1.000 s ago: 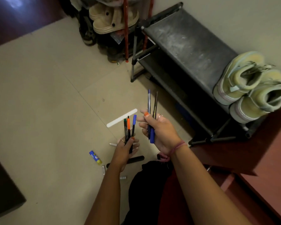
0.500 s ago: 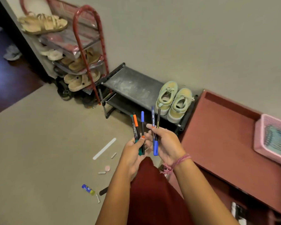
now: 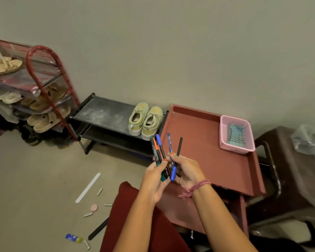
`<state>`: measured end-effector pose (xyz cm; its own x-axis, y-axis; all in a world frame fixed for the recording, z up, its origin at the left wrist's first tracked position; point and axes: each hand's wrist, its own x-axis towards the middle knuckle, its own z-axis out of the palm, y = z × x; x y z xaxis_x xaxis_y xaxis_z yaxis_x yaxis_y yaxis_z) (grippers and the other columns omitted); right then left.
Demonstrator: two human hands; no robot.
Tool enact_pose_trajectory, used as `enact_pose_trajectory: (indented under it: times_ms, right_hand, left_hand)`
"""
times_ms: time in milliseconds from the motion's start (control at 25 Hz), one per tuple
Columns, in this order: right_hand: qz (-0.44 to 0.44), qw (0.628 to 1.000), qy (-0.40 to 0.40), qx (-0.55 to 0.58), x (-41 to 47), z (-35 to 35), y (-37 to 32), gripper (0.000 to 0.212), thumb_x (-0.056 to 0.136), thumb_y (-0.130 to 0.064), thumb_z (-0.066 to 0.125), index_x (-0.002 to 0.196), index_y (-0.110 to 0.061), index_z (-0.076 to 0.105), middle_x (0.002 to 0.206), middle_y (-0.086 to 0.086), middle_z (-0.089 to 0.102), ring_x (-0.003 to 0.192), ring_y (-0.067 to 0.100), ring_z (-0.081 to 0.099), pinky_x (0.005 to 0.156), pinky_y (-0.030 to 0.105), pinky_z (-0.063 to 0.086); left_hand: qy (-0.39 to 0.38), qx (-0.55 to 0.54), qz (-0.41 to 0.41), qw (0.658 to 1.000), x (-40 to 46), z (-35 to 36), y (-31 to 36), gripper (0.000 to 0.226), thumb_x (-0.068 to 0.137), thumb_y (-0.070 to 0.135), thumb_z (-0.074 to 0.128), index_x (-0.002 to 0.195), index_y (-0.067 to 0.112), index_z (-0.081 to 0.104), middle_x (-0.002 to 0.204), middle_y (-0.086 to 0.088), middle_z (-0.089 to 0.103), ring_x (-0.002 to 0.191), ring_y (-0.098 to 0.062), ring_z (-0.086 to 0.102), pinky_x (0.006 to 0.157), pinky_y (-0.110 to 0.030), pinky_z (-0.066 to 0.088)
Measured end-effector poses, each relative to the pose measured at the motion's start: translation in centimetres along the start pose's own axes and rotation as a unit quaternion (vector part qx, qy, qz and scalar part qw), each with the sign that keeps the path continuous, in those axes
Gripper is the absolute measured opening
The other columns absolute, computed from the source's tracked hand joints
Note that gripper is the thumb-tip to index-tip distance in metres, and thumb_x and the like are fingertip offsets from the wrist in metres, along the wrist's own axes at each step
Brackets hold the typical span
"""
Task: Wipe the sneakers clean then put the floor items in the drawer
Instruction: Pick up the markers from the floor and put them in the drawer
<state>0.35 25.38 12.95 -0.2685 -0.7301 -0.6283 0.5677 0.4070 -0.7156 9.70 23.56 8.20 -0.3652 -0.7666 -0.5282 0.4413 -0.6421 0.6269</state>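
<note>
Left hand [image 3: 154, 180] grips three markers [image 3: 159, 157], right hand [image 3: 186, 172] pinches two pens [image 3: 172, 159], side by side above the red cabinet [image 3: 204, 153]

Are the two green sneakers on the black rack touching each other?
Touching. The head view shows the green sneakers side by side on the black rack, their inner sides pressed together with no gap between them.

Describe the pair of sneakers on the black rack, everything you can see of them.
The sneakers are a pale yellow-green low-top pair with lighter soles, fabric-looking uppers and laces. They stand upright side by side, touching, at the right end of the black shoe rack's dusty top shelf, heels toward the camera, toes to the wall. Neither hand touches them.
</note>
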Motion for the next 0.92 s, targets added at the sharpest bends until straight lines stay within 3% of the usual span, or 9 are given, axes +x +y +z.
enact_pose_trajectory:
  times_ms: [160,440,640,800,920]
  right_hand:
    - [-0.015,0.999,0.043,0.018,-0.4,-4.9,0.6,0.013,0.093,-0.003,0.053,0.091,-0.002,0.066,0.056,0.001,0.063,0.045,0.007,0.057,0.045,0.019,0.049]
    - [-0.017,0.99,0.131,0.038,-0.2,-9.7,3.4,0.012,0.088,0.002,0.058,0.092,0.0,0.069,0.076,0.015,0.068,0.055,0.02,0.064,0.045,0.024,0.052]
    - [-0.009,0.982,0.19,-0.009,0.5,-11.4,5.7,0.012,0.086,-0.008,0.064,0.094,-0.004,0.072,0.066,0.012,0.061,0.051,0.022,0.044,0.043,0.022,0.033]
    - [0.013,0.982,0.186,0.025,0.3,-11.9,6.6,0.006,0.084,-0.006,0.066,0.087,-0.002,0.07,0.07,0.009,0.065,0.053,0.016,0.061,0.047,0.024,0.052]
    - [0.031,0.981,0.19,0.028,0.6,-12.4,7.3,0.007,0.084,-0.007,0.067,0.09,-0.003,0.069,0.071,0.008,0.065,0.057,0.015,0.062,0.047,0.024,0.051]
  left_hand:
    - [-0.021,0.029,-0.029,0.999,-0.5,2.0,-3.6,0.02,0.097,0.01,0.052,0.112,0.005,0.065,0.09,-0.009,0.073,0.082,-0.02,0.069,0.068,-0.034,0.056]
    - [-0.033,0.107,-0.044,0.993,-0.9,2.3,-8.8,0.018,0.093,0.012,0.061,0.109,0.006,0.067,0.103,-0.013,0.073,0.1,-0.026,0.069,0.084,-0.04,0.057]
    - [-0.025,0.147,-0.041,0.988,-0.5,1.6,-10.4,0.014,0.091,0.011,0.064,0.105,0.009,0.069,0.101,-0.011,0.074,0.098,-0.028,0.07,0.079,-0.04,0.058]
    - [-0.037,0.182,-0.048,0.981,0.0,0.6,-10.8,0.012,0.09,0.01,0.065,0.101,0.01,0.07,0.095,-0.01,0.074,0.09,-0.023,0.071,0.077,-0.04,0.059]
    - [-0.05,0.207,-0.067,0.975,0.5,0.0,-11.3,0.014,0.09,0.008,0.065,0.103,0.007,0.069,0.093,-0.01,0.074,0.087,-0.022,0.071,0.08,-0.042,0.058]
